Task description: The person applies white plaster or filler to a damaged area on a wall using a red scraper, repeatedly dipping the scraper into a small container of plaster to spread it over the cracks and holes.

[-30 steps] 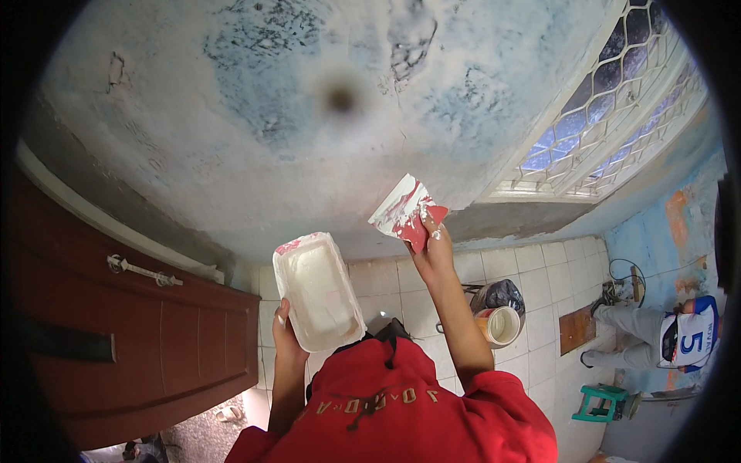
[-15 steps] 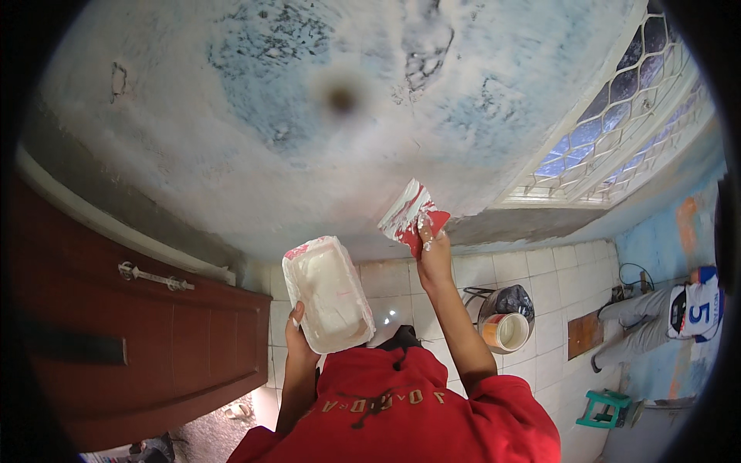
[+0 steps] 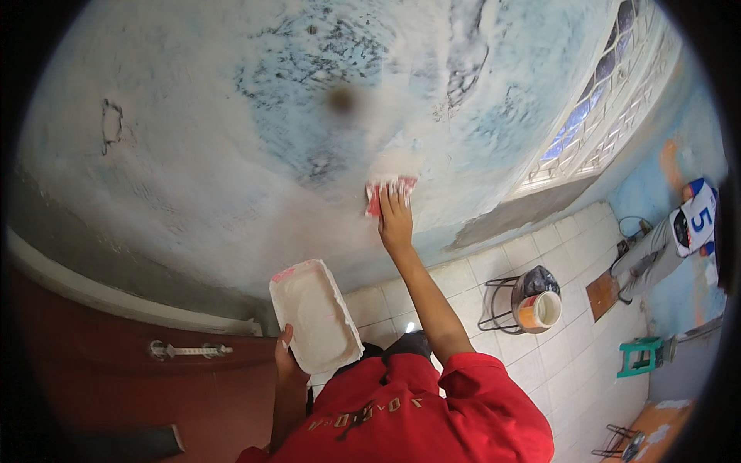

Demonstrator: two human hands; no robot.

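Observation:
My right hand grips a red putty knife smeared with white paste, its blade pressed to the wall. Fingers lie stretched over the back of the tool. The wall is patchy, white over pale blue with dark speckled areas. Lower down, my left hand holds a white rectangular tub by its left side, the thumb over the rim. White paste coats the inside of the tub, and a pink smear marks one corner. Most of the left fingers are hidden beneath it.
A stool on the tiled floor bears a black bag and a paint bucket. A barred window is at upper right, a brown door at lower left. At far right are another person and a green stool.
My right hand has brought the putty knife up and left from in front of the wall onto its surface. The view has tilted; the tub stays in my left hand.

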